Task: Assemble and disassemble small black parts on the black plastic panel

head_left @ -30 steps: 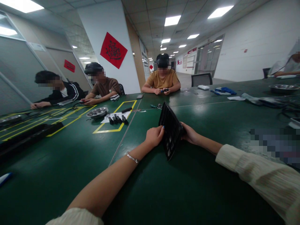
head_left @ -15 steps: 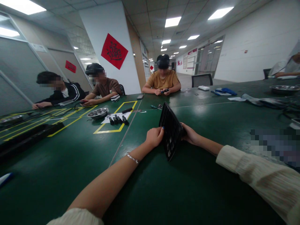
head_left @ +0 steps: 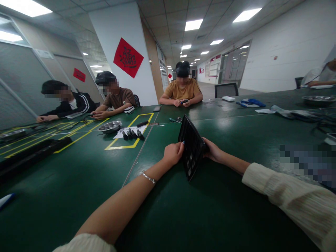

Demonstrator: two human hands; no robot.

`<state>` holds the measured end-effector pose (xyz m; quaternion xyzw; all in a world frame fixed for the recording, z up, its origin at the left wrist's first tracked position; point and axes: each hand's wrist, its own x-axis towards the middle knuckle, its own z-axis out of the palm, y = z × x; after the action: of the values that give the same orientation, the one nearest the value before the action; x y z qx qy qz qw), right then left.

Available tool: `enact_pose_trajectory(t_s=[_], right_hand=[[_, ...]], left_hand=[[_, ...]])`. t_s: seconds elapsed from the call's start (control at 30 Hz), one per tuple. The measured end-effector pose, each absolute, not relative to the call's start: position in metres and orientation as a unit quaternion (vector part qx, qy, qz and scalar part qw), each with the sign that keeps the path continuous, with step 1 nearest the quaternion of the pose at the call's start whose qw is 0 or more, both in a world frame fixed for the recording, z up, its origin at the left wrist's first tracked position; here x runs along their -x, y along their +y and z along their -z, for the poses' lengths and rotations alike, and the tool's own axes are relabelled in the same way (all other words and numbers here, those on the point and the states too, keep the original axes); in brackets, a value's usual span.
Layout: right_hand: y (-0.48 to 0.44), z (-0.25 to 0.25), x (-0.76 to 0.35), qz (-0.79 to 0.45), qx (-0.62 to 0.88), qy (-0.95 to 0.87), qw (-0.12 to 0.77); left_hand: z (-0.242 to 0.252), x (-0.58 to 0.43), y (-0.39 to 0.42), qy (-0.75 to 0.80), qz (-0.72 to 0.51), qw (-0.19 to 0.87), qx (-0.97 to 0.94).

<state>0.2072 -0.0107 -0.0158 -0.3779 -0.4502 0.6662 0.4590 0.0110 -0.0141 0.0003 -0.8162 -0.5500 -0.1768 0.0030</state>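
Observation:
A thin, black tablet-like device (head_left: 193, 150) stands tilted up from the table in front of me, its dark face turned left towards me. Several small pale patches show low on that face. My left hand (head_left: 173, 153) is closed on its left edge, thumb against the front; the other fingers are partly hidden. At the far right edge, my right hand (head_left: 212, 150) grips the device from behind, with most of its fingertips out of sight. A silver bracelet (head_left: 148, 176) circles my left wrist.
On the green table (head_left: 157, 217) lie several black cylindrical parts (head_left: 133, 134) beside a metal bowl (head_left: 110, 127). A long black tray (head_left: 36, 155) is at left, a blue cloth-like item (head_left: 252, 103) at right. A person in a yellow shirt (head_left: 170, 91) sits opposite; others sit at left.
My hands and the black device stay almost exactly where they were. The pale patches on its face look slightly dimmer.

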Motion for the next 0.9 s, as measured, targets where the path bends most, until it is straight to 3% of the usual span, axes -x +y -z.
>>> enact_pose_trajectory(t_s=[0.7, 0.9], right_hand=[[-0.002, 0.017, -0.212, -0.656, 0.364, -0.466, 0.469], [0.003, 0.018, -0.216, -0.653, 0.357, -0.474, 0.470]], left_hand=[[-0.005, -0.020, -0.015, -0.560, 0.154, 0.032, 0.814], [0.001, -0.023, -0.008, -0.578, 0.199, 0.016, 0.791]])
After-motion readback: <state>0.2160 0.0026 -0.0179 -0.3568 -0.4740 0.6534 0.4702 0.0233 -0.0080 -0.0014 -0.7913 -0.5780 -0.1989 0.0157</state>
